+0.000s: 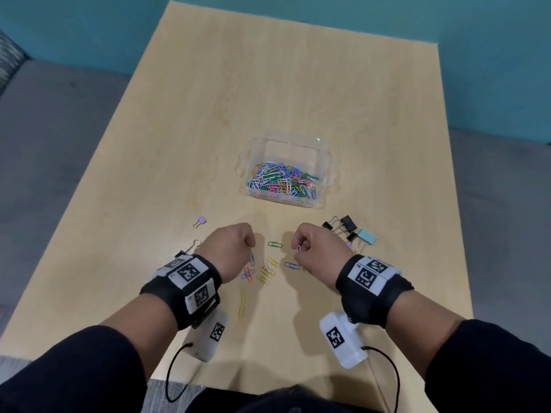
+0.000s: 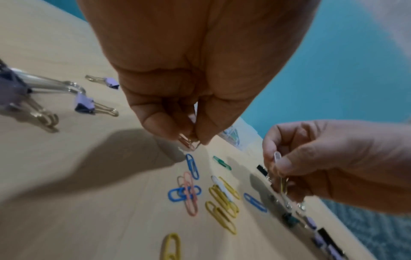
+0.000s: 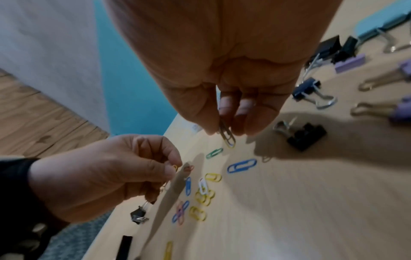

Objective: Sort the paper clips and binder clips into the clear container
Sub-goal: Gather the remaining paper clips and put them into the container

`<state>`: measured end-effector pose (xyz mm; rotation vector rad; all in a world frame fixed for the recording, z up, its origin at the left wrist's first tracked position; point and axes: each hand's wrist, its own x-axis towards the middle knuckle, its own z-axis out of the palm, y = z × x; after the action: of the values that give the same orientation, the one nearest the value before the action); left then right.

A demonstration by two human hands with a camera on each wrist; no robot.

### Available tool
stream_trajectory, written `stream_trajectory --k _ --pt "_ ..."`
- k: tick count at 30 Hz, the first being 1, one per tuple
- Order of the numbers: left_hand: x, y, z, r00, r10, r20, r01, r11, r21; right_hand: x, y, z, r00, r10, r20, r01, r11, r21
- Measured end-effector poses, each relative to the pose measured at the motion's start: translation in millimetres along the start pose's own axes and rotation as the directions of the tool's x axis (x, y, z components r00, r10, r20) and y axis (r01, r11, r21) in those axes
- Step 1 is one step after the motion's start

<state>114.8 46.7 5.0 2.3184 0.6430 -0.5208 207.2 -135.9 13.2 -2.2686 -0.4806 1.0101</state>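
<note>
- Pinched between thumb and fingertips of the left hand [image 1: 231, 248] is a small bunch of paper clips [image 2: 188, 143], pinkish and pale, hanging tips-down just above the table [image 1: 298, 84]; fingers curl tight around them
- right hand [image 1: 316, 248] likewise pinches a few held clips [image 3: 227, 135], one white and one yellowish, long axes near vertical, a white loop poking up above the thumb in the head view
- clear container [image 1: 323, 144] sits ahead of both hands, well apart from them, slightly toward the right hand's side; it already holds a heap of coloured clips, so my judgement is the right hand has the shorter carry
- loose clips lie between the two hands: a green clip [image 1: 275, 244] lying crosswise, a blue clip [image 1: 291, 265] just beside the right hand, also crosswise, and a yellow cluster [image 1: 267, 274] pointing roughly toward the container
- black and teal binder clips [image 1: 348, 231] lie just right of the right hand; a purple binder clip [image 1: 200, 222] lies left of the left hand, handles pointing toward the person
</note>
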Motion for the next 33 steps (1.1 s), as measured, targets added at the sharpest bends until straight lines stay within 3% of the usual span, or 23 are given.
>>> stream_trajectory --k 3,7,12,15,20,21,23,25,27,30,33 --pt "-3 -7 1 0.999 -0.026 -0.023 0.021 0.983 -0.185 -3 -1 10 0.998 0.068 0.016 -0.070 0.974 0.217" --pt "-4 1 -12 0.993 -0.115 -0.008 0.090 0.820 -0.565 -4 -12 6 0.996 0.088 0.003 -0.085 0.943 0.323" --pt "23 50 -53 0.978 -0.053 -0.204 -0.087 0.779 -0.621 25 -48 -40 0.963 0.044 -0.265 0.069 0.914 0.401" --pt "37 70 -69 0.967 -0.041 -0.253 -0.153 0.701 -0.697 42 -59 -62 0.948 0.027 -0.317 0.117 0.898 0.424" --pt "20 34 -72 0.943 -0.071 -0.325 -0.132 0.817 -0.561 27 -38 -68 0.917 -0.057 -0.394 0.085 0.995 0.055" --pt "9 23 -65 0.947 -0.046 -0.319 -0.121 0.866 -0.485 16 -31 -59 0.926 -0.099 -0.364 0.098 0.995 -0.022" --pt "-15 2 -44 0.958 0.095 -0.272 -0.137 0.981 -0.140 -5 -15 -32 0.956 -0.197 -0.215 0.143 0.959 -0.244" --pt "-34 -10 -15 0.945 0.300 -0.133 -0.269 0.940 0.208 -20 -2 -1 0.950 -0.313 -0.005 0.272 0.832 -0.483" --pt "-42 -15 9 0.918 0.397 0.025 -0.376 0.847 0.376 -23 5 23 0.908 -0.389 0.155 0.399 0.690 -0.604" --pt "-40 -18 24 0.914 0.385 0.132 -0.393 0.751 0.531 -21 4 37 0.893 -0.377 0.245 0.436 0.594 -0.676" --pt "-41 -26 27 0.892 0.438 0.109 -0.425 0.734 0.530 -24 3 39 0.897 -0.341 0.282 0.426 0.492 -0.759"
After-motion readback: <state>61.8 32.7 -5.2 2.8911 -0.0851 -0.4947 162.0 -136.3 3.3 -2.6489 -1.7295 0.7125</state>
